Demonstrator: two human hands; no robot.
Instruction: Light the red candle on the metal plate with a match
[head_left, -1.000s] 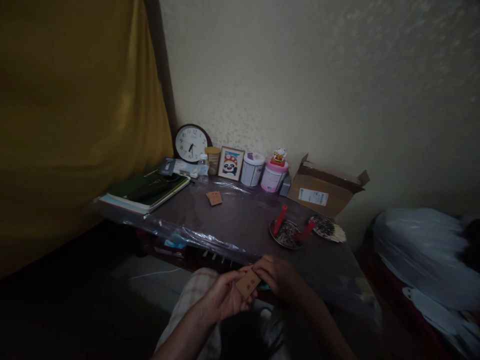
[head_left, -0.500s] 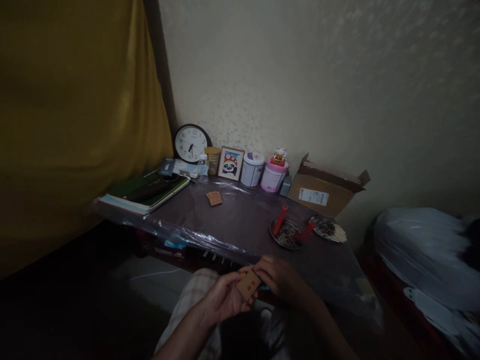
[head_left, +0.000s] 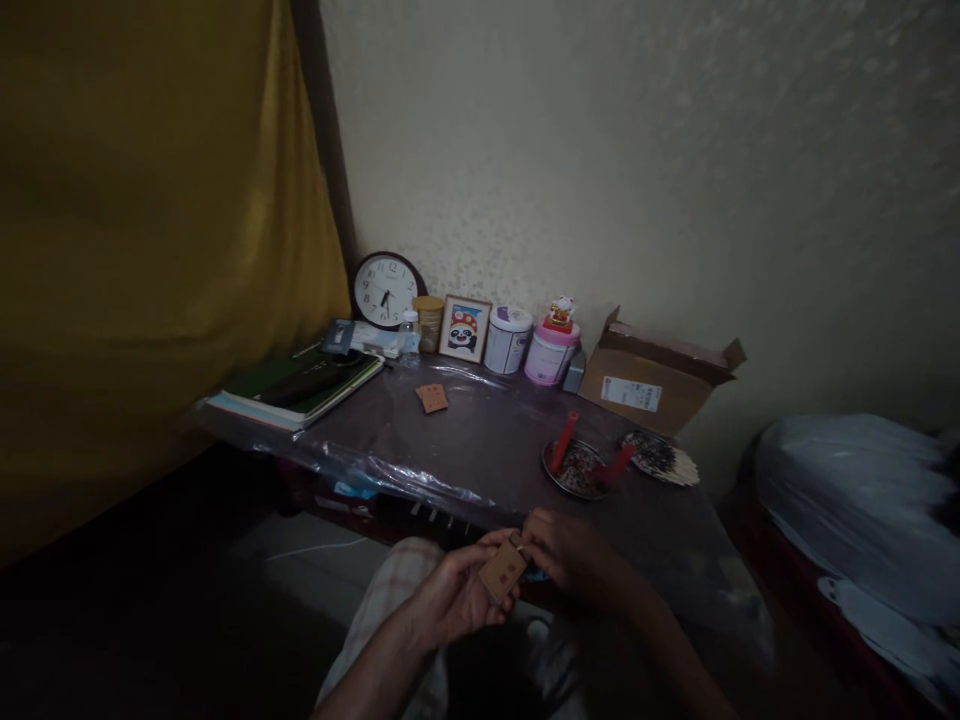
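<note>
My left hand point(head_left: 454, 592) is curled round a small brown matchbox point(head_left: 502, 574) with red marks on its face, held just below the near edge of the low table point(head_left: 480, 440). My right hand point(head_left: 566, 553) is closed at the box's upper right end, fingertips pinched against it. A second brown box point(head_left: 432, 398) lies flat on the table's far middle. A round metal dish point(head_left: 579, 471) with two red candles point(head_left: 562, 441) stands to the right, beside a plate of matchsticks point(head_left: 660, 457).
The table is covered in clear plastic. Against the wall stand a clock point(head_left: 384, 289), a panda picture point(head_left: 464, 328), two tubs point(head_left: 507, 339), a cat figurine point(head_left: 560, 312) and an open cardboard box point(head_left: 656, 375). Books point(head_left: 296, 388) lie left. A yellow curtain point(head_left: 150, 230) hangs left; a white bag point(head_left: 847, 500) sits right.
The view has shifted slightly. Both hands stay together on the matchbox, which has dropped a little and tilted more upright.
</note>
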